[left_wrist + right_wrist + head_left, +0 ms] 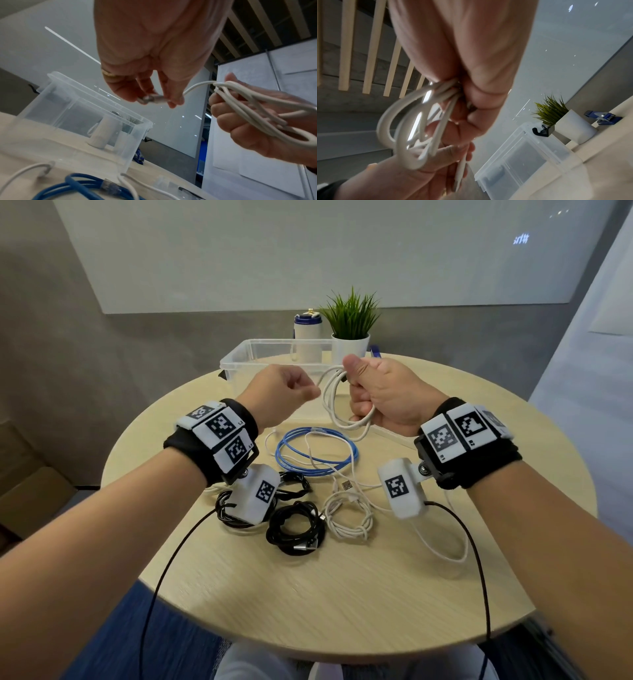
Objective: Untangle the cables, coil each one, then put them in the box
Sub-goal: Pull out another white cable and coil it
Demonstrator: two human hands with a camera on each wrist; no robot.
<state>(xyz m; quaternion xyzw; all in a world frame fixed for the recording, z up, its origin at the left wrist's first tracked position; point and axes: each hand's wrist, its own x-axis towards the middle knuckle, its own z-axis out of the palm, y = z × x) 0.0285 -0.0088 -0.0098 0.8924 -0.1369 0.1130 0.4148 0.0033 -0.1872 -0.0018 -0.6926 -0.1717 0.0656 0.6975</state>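
My right hand [373, 392] grips a coiled white cable [337, 409] above the table, in front of the clear plastic box [239, 357]. The loops of that white cable [257, 108] [406, 129] hang from my right fist [471, 108]. My left hand [291, 392] pinches the cable's plug end [152, 100] just left of the coil. On the table lie a blue cable coil [315, 453], two black cable coils [294, 525] and loose white cables [349, 515]. The box looks empty.
Behind the box stand a white-and-blue bottle [308, 337] and a potted plant [351, 330]. A blue stapler-like object [602, 117] lies beyond the plant. The round wooden table [342, 594] has its edge close to my body.
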